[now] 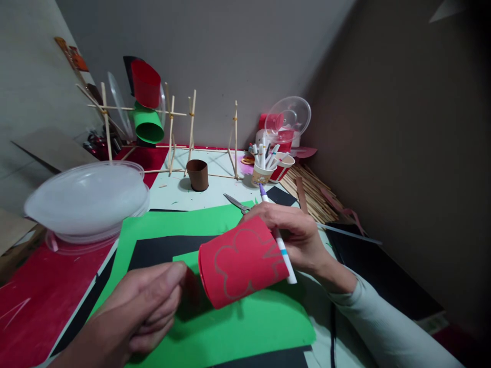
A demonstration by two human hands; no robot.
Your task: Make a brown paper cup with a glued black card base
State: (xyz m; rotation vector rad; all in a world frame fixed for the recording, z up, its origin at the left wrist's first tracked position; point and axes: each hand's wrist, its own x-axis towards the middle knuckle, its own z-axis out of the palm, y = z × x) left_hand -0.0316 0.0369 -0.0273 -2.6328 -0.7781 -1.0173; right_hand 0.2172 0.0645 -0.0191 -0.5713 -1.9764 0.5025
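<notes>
A red paper cylinder (238, 266) with a grey flower outline on its side is held tilted above the green sheets. My right hand (297, 235) is closed around its far right side, and also grips a white marker (282, 245) with a purple end pointing away. My left hand (153, 301) is closed beside the cylinder's left rim, thumb pressed against the fingers; its fingertips lie in shadow, so what they pinch is hidden. Beneath both hands lie a green sheet (153, 225) and a black sheet (161, 250). Scissors (236, 203) rest just beyond the cylinder.
A brown paper cup (198, 175) stands before stick frames (171, 130), which carry red and green cylinders (148, 125). Markers fill a paper cup (263, 176). Wooden sticks (312, 191) lie at right. Plastic lids (88, 199) are stacked at left. A wall (230, 61) closes the back.
</notes>
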